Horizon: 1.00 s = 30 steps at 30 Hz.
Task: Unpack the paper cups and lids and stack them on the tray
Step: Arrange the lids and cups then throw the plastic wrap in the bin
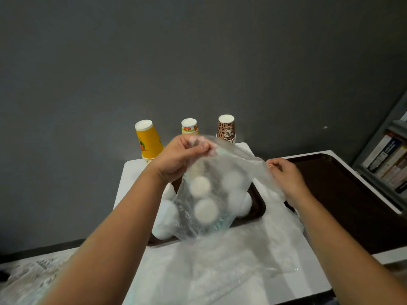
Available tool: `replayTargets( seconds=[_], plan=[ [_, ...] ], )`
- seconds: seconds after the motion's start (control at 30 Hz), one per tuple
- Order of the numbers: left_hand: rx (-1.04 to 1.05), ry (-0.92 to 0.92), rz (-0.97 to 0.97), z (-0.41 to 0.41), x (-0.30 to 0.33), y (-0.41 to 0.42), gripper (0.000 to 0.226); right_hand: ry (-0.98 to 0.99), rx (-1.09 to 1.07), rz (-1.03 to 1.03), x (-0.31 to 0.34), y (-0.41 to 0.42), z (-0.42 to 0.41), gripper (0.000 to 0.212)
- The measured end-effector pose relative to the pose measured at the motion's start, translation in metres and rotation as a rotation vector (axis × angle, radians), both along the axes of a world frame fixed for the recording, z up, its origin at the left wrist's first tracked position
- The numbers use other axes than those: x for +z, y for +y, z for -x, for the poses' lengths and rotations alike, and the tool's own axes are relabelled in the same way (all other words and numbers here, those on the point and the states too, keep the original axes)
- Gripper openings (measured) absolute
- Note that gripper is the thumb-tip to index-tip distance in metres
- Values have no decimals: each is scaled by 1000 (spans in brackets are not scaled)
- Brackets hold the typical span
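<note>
Clear plastic bag (pixel 220 172) at frame centre: we pinch it with both hands, left (pixel 178 157) and right (pixel 284 172), above white lids (pixel 206 210).

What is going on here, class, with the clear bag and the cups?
A person holds a clear plastic bag up with both hands: the left hand grips its top, the right hand pinches an edge. White lids show through it, above a dark tray. Three upside-down cup stacks stand behind on the white table.
</note>
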<state>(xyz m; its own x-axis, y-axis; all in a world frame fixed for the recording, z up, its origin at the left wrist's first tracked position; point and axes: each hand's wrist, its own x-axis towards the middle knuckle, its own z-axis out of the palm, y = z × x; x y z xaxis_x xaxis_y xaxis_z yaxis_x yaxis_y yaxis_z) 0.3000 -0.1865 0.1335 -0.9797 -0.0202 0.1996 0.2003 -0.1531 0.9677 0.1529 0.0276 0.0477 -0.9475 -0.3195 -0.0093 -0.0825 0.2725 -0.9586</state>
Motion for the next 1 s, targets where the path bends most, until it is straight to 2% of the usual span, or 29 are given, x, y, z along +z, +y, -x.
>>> replayTargets(
  seconds=[0.13, 0.23, 0.33, 0.4, 0.5, 0.63, 0.7, 0.8, 0.9, 1.0],
  plan=[
    [190, 112, -14, 9, 13, 11, 8, -183, 59, 148, -1, -24, -29, 16],
    [241, 119, -93, 12, 19, 19, 24, -430, 104, 181, -15, -41, -48, 27],
    [351, 81, -121, 15, 16, 23, 25, -535, 164, 147, -26, -48, -66, 17],
    [471, 55, -35, 15, 9, 22, 19, -500, 191, 187, -21, -44, -67, 16],
    [639, 31, 62, 13, -2, 17, 17, -225, 162, 239, 6, -41, -61, 23],
    [742, 6, 161, 15, -13, 20, 24, -122, 227, 518, 36, -40, -54, 38],
    [756, -22, 206, 17, -18, 24, 30, -72, 233, 492, 43, -48, -57, 41],
    [815, -10, 230, 17, -21, 30, 42, 69, 54, 441, 45, -57, -57, 13],
    [928, 35, 202, 16, -22, 30, 47, 196, -20, 404, 48, -58, -54, 27],
    [937, 96, 163, 13, -17, 33, 27, 139, -47, 456, 50, -62, -52, 28]
  ],
)
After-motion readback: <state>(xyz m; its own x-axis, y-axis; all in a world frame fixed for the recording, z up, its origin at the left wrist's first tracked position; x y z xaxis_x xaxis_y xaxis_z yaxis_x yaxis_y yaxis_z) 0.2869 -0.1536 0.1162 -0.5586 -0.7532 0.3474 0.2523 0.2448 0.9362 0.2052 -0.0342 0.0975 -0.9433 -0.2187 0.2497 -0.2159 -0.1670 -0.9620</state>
